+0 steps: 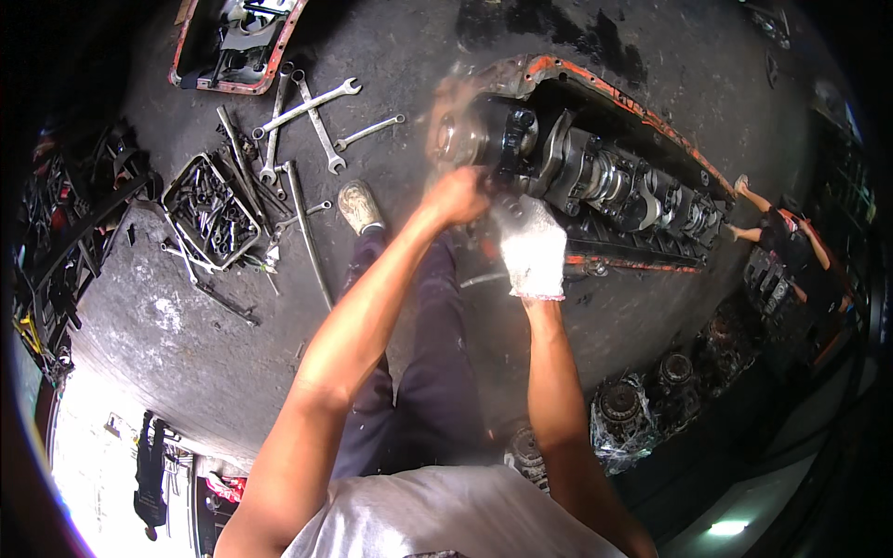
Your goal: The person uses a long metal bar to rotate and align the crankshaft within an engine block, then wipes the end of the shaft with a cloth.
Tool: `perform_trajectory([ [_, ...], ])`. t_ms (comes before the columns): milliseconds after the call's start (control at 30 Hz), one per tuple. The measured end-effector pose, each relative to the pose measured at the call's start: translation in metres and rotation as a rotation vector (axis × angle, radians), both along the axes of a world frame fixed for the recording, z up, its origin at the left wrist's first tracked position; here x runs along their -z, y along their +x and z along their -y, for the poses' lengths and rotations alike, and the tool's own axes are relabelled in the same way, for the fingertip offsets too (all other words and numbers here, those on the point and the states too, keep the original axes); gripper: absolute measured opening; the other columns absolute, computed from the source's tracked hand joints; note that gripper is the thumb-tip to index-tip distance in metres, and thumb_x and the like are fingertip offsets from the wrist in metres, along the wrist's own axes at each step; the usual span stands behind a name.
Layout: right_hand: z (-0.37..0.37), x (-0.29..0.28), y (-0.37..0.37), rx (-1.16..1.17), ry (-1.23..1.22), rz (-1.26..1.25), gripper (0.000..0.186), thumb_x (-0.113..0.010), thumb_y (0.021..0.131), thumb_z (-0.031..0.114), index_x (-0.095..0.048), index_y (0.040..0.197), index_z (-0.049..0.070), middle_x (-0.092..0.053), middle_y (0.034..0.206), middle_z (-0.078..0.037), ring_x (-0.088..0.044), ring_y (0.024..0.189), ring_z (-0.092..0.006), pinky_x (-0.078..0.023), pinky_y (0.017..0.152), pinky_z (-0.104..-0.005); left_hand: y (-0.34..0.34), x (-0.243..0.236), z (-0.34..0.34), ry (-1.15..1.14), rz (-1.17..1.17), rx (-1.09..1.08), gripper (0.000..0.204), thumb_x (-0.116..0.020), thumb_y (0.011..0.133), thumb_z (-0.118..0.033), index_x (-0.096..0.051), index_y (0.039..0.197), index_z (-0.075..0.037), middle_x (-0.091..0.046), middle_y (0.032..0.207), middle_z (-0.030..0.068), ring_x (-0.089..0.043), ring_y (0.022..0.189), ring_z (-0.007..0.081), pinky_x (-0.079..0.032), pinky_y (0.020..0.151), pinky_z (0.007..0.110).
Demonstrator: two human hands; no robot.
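A long engine block [651, 116] with worn orange edges lies on the floor, its crankshaft [581, 166] exposed along the middle. My bare left hand [458, 197] is closed at the near left end of the block, and what its fingers hold is hidden. Beside it, my right hand [533, 246] wears a white knit glove and reaches to the near side of the crankshaft. Its fingertips are dark and smeared by motion, so their grip does not show. The round end [458, 139] of the block is blurred too.
Several wrenches [316, 121] lie left of the block, near a tray [251, 244] of bolts and small parts. An orange-rimmed pan [270, 90] is at the far left. Greasy round machine parts [621, 400] stand at right. Another person [795, 246] is farther right.
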State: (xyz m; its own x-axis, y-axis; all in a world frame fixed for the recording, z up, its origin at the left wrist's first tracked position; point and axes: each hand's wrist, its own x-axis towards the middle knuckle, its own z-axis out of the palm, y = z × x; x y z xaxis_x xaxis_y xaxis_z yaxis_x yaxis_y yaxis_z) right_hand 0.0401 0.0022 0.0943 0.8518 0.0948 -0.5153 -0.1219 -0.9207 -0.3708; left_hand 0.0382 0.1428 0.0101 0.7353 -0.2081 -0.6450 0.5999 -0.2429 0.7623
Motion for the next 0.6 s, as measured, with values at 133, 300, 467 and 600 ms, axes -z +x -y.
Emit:
perform_trajectory([
  [133, -0.004, 0.009, 0.000, -0.424, 0.191, 0.536, 0.013, -0.065, 0.080, 0.008, -0.068, 0.093, 0.009, -0.067, 0.098, -0.015, -0.065, 0.082, -0.0357, -0.054, 0.069, -0.0418, -0.025, 0.037, 0.007, -0.070, 0.077, -0.049, 0.046, -0.049, 0.074, 0.007, -0.064, 0.117, -0.001, -0.071, 0.102, 0.0167, -0.068, 0.094, 0.0249, -0.052, 0.084, 0.036],
  [300, 0.009, 0.008, -0.002, -0.223, -0.159, 0.203, 0.020, -0.064, 0.079, 0.005, -0.069, 0.098, 0.008, -0.067, 0.101, -0.014, -0.064, 0.094, -0.0339, -0.053, 0.079, -0.0403, -0.007, 0.005, 0.006, -0.277, 0.054, -0.055, 0.061, -0.042, 0.068, 0.012, -0.061, 0.125, 0.002, -0.071, 0.104, 0.0144, -0.068, 0.091, 0.0227, -0.053, 0.083, 0.034],
  [467, -0.007, -0.008, 0.002, -0.395, 0.194, 0.398, 0.022, -0.065, 0.079, 0.008, -0.069, 0.100, 0.006, -0.064, 0.110, -0.019, -0.063, 0.100, -0.0373, -0.054, 0.084, -0.0410, -0.008, 0.010, 0.001, -0.242, 0.084, -0.022, 0.061, -0.044, 0.068, 0.010, -0.060, 0.127, 0.001, -0.069, 0.113, 0.0188, -0.067, 0.099, 0.0264, -0.053, 0.086, 0.035],
  [600, -0.014, -0.002, -0.007, -0.118, 0.057, 0.565, 0.017, -0.065, 0.081, 0.009, -0.069, 0.097, 0.007, -0.066, 0.104, -0.013, -0.063, 0.098, -0.0371, -0.053, 0.082, -0.0415, -0.011, 0.010, 0.001, -0.289, 0.209, 0.003, 0.060, -0.045, 0.069, 0.010, -0.059, 0.127, 0.002, -0.067, 0.119, 0.0208, -0.067, 0.102, 0.0286, -0.053, 0.086, 0.035],
])
